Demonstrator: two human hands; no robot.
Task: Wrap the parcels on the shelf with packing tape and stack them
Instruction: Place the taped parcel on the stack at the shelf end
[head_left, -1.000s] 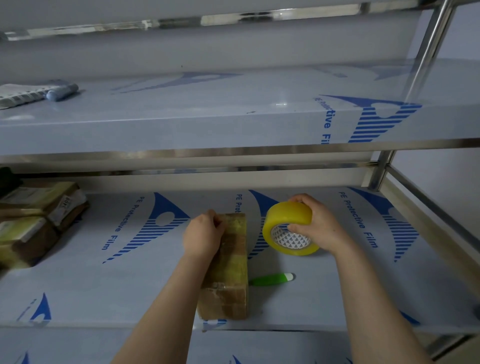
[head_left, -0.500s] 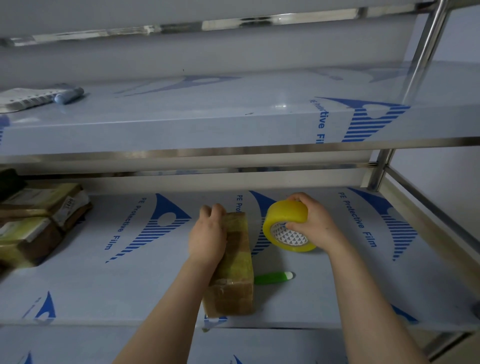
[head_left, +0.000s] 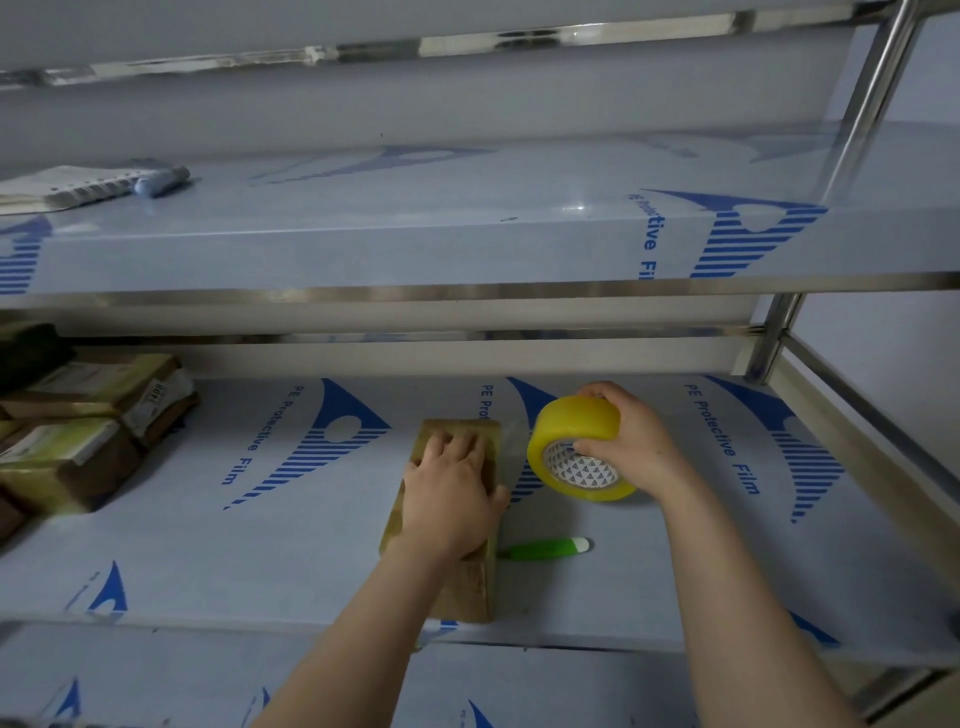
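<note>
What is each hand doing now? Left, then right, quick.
Left hand: open, pressing flat on the parcel.
Right hand: closed, holding the tape roll.

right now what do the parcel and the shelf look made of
The parcel looks like brown cardboard, with a slight sheen, probably from clear tape. The shelf seems polished metal, judging by its shiny rails, under matte blue film printed PE Protective Film.

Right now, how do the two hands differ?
Left hand lies flat, fingers straight, pressing the parcel; right hand curls round the tape roll. Left hand grips nothing; right hand holds the roll tilted. Both are bare, over the same shelf.
</note>
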